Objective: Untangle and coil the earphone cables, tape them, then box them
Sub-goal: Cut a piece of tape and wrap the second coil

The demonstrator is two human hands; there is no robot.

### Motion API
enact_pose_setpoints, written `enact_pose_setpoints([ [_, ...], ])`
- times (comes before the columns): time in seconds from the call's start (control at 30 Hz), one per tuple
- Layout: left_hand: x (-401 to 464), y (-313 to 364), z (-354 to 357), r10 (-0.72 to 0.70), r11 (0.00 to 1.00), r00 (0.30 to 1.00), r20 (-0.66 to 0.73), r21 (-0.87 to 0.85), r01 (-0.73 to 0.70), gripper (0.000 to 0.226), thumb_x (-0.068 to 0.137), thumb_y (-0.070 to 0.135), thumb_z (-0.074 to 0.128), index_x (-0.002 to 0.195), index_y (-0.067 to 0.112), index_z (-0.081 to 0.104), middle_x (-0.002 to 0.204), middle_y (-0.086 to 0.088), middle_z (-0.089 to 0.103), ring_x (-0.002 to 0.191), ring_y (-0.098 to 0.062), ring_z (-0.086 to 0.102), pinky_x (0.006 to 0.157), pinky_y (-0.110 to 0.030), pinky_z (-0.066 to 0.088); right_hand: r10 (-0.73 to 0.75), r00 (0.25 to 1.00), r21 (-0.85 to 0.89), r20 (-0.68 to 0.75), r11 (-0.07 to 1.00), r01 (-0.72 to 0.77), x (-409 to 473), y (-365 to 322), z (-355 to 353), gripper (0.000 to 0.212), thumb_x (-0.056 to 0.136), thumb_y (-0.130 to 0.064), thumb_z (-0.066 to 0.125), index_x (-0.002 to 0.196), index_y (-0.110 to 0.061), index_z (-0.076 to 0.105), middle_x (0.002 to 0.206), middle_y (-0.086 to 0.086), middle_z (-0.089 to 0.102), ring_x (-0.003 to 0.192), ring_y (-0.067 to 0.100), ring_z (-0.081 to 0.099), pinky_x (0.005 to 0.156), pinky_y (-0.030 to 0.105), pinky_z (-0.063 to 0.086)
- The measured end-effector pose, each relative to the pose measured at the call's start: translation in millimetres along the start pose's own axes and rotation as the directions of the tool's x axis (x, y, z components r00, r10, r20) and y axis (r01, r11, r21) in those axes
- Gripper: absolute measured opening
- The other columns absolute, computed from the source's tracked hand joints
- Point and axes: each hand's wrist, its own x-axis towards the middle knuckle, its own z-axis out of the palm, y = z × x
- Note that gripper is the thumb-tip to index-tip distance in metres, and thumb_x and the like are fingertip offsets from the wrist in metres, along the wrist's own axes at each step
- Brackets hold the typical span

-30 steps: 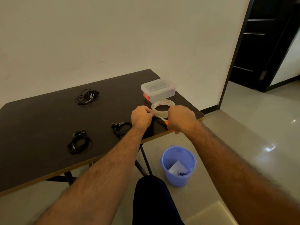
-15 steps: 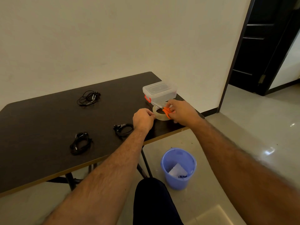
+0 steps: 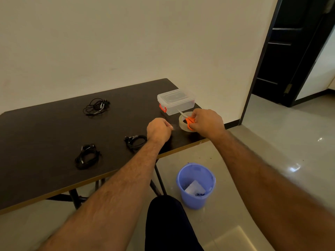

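Observation:
Three black earphone cables lie on the dark table point(image 3: 45, 134): a loose tangle point(image 3: 96, 106) at the back, a coil point(image 3: 87, 156) at the front left, and a smaller coil point(image 3: 136, 140) just left of my left hand point(image 3: 158, 129). That hand pinches a small piece of clear tape. My right hand point(image 3: 207, 123) grips orange-handled scissors point(image 3: 188, 119) over the clear tape roll point(image 3: 183, 124). Behind the roll stands a clear lidded box point(image 3: 176, 101) with red latches.
A blue bucket point(image 3: 196, 183) holding scraps stands on the tiled floor below the table's right end. My dark-clad knee point(image 3: 168, 223) is beside it. A dark open door point(image 3: 293, 51) is at the right. The table's front edge runs diagonally under my forearms.
My right hand has carried the scissors back and right, from in front of the tape roll to above it. My left hand has stayed near the table's edge with its pinch.

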Motion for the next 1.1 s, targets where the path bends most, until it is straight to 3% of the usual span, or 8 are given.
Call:
enact_pose_setpoints([
  [0.17, 1.1, 1.1, -13.7, -0.052, 0.997, 0.998, 0.04, 0.054, 0.05, 0.014, 0.09, 0.025, 0.069, 0.1, 0.017, 0.075, 0.1, -0.001, 0.069, 0.095, -0.014, 0.062, 0.079, -0.028, 0.051, 0.146, 0.989, 0.041, -0.026, 0.989, -0.145, 11.3, -5.4, 3.4, 0.042, 0.087, -0.043, 0.069, 0.116, -0.014, 0.065, 0.111, 0.007, 0.068, 0.1, 0.023, 0.064, 0.083, 0.035, 0.052],
  [0.37, -1.3, -7.7, -19.4, -0.147, 0.979, 0.974, 0.171, -0.119, 0.168, 0.012, 0.087, 0.02, 0.07, 0.092, 0.009, 0.073, 0.098, -0.011, 0.072, 0.079, -0.017, 0.063, 0.086, -0.036, 0.058, 0.2, 0.98, 0.192, -0.014, 0.962, -0.194, 13.5, -5.1, 12.1, 0.048, 0.085, -0.042, 0.073, 0.121, -0.012, 0.065, 0.118, 0.009, 0.067, 0.105, 0.025, 0.064, 0.09, 0.036, 0.052],
  [0.53, -8.9, -4.8, -19.8, -0.204, 0.921, 0.958, 0.201, -0.293, 0.258, 0.008, 0.089, 0.014, 0.068, 0.091, 0.007, 0.071, 0.084, -0.008, 0.068, 0.063, -0.011, 0.053, 0.059, -0.022, 0.049, 0.196, 0.978, 0.395, -0.075, 0.906, -0.152, 9.9, -5.0, 3.7, 0.041, 0.089, -0.039, 0.069, 0.12, -0.013, 0.066, 0.117, 0.007, 0.068, 0.099, 0.021, 0.064, 0.089, 0.036, 0.054],
  [0.6, -11.3, -3.6, -21.6, -0.239, 0.877, 0.941, 0.239, -0.362, 0.315, 0.006, 0.09, 0.012, 0.067, 0.09, 0.007, 0.07, 0.077, -0.004, 0.063, 0.055, -0.006, 0.047, 0.045, -0.016, 0.039, 0.152, 0.988, 0.557, 0.019, 0.819, -0.137, 2.1, -4.6, -7.8, 0.035, 0.092, -0.03, 0.067, 0.121, -0.011, 0.065, 0.11, 0.009, 0.067, 0.086, 0.018, 0.062, 0.072, 0.03, 0.058],
  [0.67, -13.8, -2.9, -23.2, -0.269, 0.817, 0.919, 0.289, -0.436, 0.377, 0.006, 0.089, 0.009, 0.066, 0.087, 0.006, 0.07, 0.072, -0.001, 0.06, 0.052, -0.004, 0.045, 0.038, -0.012, 0.034, 0.046, 0.968, 0.696, 0.246, 0.686, -0.209, -11.4, 0.2, -18.1, 0.027, 0.095, -0.027, 0.063, 0.116, -0.011, 0.067, 0.098, 0.012, 0.067, 0.071, 0.014, 0.058, 0.06, 0.027, 0.055],
  [0.8, -14.8, -3.2, -25.9, -0.306, 0.713, 0.871, 0.385, -0.514, 0.477, 0.014, 0.09, 0.01, 0.067, 0.076, 0.008, 0.067, 0.069, 0.0, 0.061, 0.046, -0.003, 0.044, 0.034, -0.011, 0.032, -0.185, 0.774, 0.686, 0.605, 0.614, -0.39, -35.1, 13.0, -18.9, 0.03, 0.097, -0.035, 0.056, 0.112, -0.01, 0.067, 0.082, 0.001, 0.066, 0.066, 0.01, 0.058, 0.065, 0.03, 0.054],
  [0.93, -16.2, -1.8, -26.4, -0.333, 0.685, 0.847, 0.414, -0.511, 0.519, 0.015, 0.09, 0.012, 0.066, 0.075, 0.008, 0.066, 0.068, 0.0, 0.06, 0.044, -0.003, 0.043, 0.032, -0.011, 0.031, -0.25, 0.603, 0.604, 0.757, 0.62, -0.502, -46.1, 12.6, -7.6, 0.061, 0.097, -0.057, 0.04, 0.125, -0.006, 0.058, 0.1, 0.008, 0.067, 0.076, 0.016, 0.06, 0.063, 0.03, 0.053],
  [1.1, -17.7, 0.0, -29.1, -0.342, 0.671, 0.84, 0.421, -0.517, 0.532, 0.013, 0.09, 0.012, 0.066, 0.078, 0.007, 0.067, 0.07, 0.0, 0.062, 0.045, -0.004, 0.045, 0.033, -0.011, 0.033, -0.302, 0.598, 0.655, 0.743, 0.512, -0.555, -47.4, 5.6, 1.4, 0.065, 0.098, -0.061, 0.032, 0.123, -0.006, 0.057, 0.099, 0.008, 0.067, 0.069, 0.012, 0.057, 0.057, 0.023, 0.048],
])
